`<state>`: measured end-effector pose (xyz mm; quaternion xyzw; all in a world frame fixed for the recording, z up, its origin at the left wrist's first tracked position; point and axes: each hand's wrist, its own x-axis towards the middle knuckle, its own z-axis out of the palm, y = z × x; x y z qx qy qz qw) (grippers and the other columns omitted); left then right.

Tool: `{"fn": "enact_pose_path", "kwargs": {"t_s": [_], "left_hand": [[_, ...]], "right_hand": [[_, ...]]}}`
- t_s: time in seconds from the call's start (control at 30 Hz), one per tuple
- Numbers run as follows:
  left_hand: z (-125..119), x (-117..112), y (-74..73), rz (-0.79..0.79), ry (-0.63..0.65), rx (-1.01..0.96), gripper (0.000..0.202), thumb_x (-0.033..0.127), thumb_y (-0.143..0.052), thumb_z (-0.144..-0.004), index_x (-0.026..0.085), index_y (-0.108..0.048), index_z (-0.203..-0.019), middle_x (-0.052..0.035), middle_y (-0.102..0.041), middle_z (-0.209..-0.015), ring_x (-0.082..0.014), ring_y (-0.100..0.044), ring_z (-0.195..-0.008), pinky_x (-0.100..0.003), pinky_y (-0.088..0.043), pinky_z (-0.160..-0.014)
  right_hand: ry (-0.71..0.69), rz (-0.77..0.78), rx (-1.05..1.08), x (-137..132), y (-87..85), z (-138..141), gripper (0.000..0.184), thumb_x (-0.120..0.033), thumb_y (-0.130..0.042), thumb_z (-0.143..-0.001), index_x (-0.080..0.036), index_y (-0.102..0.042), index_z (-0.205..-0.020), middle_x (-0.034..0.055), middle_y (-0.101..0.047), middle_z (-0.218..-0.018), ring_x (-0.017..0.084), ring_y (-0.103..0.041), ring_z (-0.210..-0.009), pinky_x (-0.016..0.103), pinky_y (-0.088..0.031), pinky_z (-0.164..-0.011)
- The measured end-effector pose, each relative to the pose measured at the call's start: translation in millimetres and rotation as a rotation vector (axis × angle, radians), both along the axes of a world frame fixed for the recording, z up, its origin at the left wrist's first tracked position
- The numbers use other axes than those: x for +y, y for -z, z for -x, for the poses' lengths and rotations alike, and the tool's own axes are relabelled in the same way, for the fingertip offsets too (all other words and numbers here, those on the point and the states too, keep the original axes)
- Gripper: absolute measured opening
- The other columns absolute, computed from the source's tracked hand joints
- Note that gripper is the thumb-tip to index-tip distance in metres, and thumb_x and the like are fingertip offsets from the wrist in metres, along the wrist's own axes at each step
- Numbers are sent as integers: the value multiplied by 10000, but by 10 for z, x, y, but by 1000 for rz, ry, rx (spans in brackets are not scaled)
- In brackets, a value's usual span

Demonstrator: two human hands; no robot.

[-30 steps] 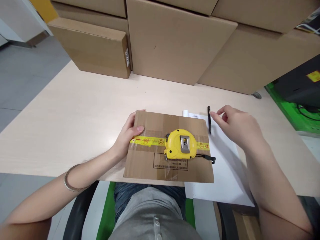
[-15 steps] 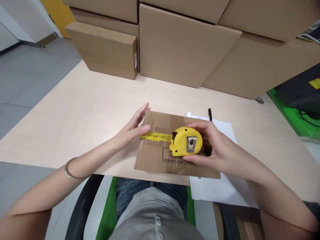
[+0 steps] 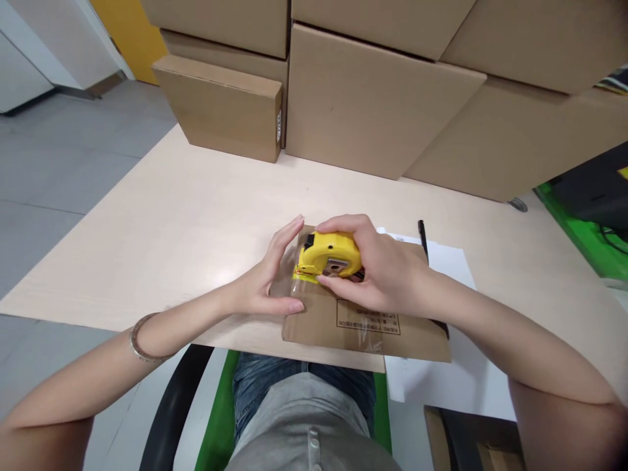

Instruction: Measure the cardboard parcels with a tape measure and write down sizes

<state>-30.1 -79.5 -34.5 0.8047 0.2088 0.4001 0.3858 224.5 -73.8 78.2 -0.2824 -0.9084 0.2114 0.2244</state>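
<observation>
A flat cardboard parcel [image 3: 373, 327] lies at the near edge of the pale wooden table [image 3: 196, 216]. My right hand [image 3: 377, 271] grips a yellow tape measure [image 3: 328, 254] and holds it over the parcel's left end. Just left of the tape measure, my left hand [image 3: 272, 278] rests at the parcel's left edge, its fingers stretched out and its thumb lying on the parcel's near corner. A metal bangle [image 3: 140, 337] is on my left wrist.
Under the parcel's right side lies a white sheet of paper [image 3: 451, 261], with a black pen [image 3: 422, 237] at its far edge. Large cardboard boxes [image 3: 373, 104] are stacked along the back of the table. A green and black item [image 3: 589, 216] stands on the right.
My right hand left the pen, took hold of the tape measure and carried it to the parcel's left end. My left hand stayed at that edge.
</observation>
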Motion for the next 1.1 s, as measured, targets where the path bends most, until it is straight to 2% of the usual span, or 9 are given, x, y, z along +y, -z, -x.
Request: {"fn": "enact_pose_path", "kwargs": {"t_s": [0.17, 0.33, 0.43, 0.53, 0.67, 0.77, 0.87, 0.97, 1.1], "left_hand": [[-90, -69, 42, -100, -46, -14, 1093, 547, -682, -919, 372, 75, -1688, 26, 177, -1793, -348, 115, -1666, -620, 12, -1349], [-270, -154, 57, -167, -153, -74, 825, 582, -458, -1020, 361, -43, -1697, 34, 21, -1810, -303, 17, -1678, -577, 95, -1344], [-313, -176, 33, -210, -180, -47, 728, 598, -387, -1036, 355, -176, -1689, 10, -143, -1799, -319, -94, -1672, -578, 63, -1347], [-286, -176, 1, -234, -220, -3, 691, 603, -373, -1038, 319, -300, -1664, -18, -284, -1763, -326, -152, -1663, -570, 27, -1349], [-238, -157, -25, -270, -227, 27, 645, 584, -378, -1045, 296, -409, -1621, 2, -328, -1744, -304, -168, -1662, -533, -25, -1363], [-233, -149, -35, -275, -215, 6, 621, 541, -402, -1040, 288, -442, -1606, 31, -359, -1730, -272, -193, -1658, -478, -58, -1376], [-231, -160, -44, -234, -219, 7, 620, 522, -437, -1021, 304, -450, -1601, 36, -390, -1715, -291, -226, -1649, -511, -93, -1376], [-219, -175, -54, -214, -230, 33, 622, 515, -432, -1012, 336, -429, -1608, 50, -389, -1714, -324, -243, -1641, -586, -113, -1361], [-214, -182, -67, -222, -228, 41, 619, 498, -425, -1017, 332, -418, -1613, 80, -370, -1719, -305, -239, -1643, -556, -115, -1367]], "right_hand": [[-147, -38, 24, 72, 18, 104, 489, -124, -610, -906, -288, -493, -1351, 11, -698, -1113, 127, -667, -764, 248, -503, -630], [-149, -8, -65, 38, -52, -54, 556, -73, -576, -860, -328, -595, -1354, 15, -692, -1150, 105, -643, -733, 229, -485, -618], [-92, 32, -139, 2, -97, -312, 562, -95, -598, -858, -336, -607, -1365, 27, -706, -1147, 141, -673, -766, 268, -520, -658], [-63, 89, -151, -48, -137, -705, 545, -87, -615, -889, -329, -593, -1376, 45, -730, -1208, 181, -727, -906, 300, -572, -755], [45, 135, -162, -169, -156, -1318, 549, -146, -681, -929, -381, -587, -1416, 32, -745, -1274, 195, -752, -963, 287, -591, -706], [155, 175, -170, -275, -151, -1661, 549, -208, -724, -925, -442, -611, -1409, 6, -762, -1256, 233, -761, -1003, 344, -624, -751], [217, 211, -162, -337, -143, -1817, 557, -257, -747, -921, -508, -615, -1401, -12, -770, -1236, 266, -759, -994, 416, -640, -793], [233, 223, -141, -341, -129, -1855, 510, -269, -736, -930, -501, -640, -1373, -2, -776, -1210, 282, -761, -981, 446, -644, -792], [273, 226, -140, -314, -88, -1883, 431, -300, -738, -934, -462, -674, -1328, 9, -782, -1180, 264, -761, -928, 418, -641, -754]]}}
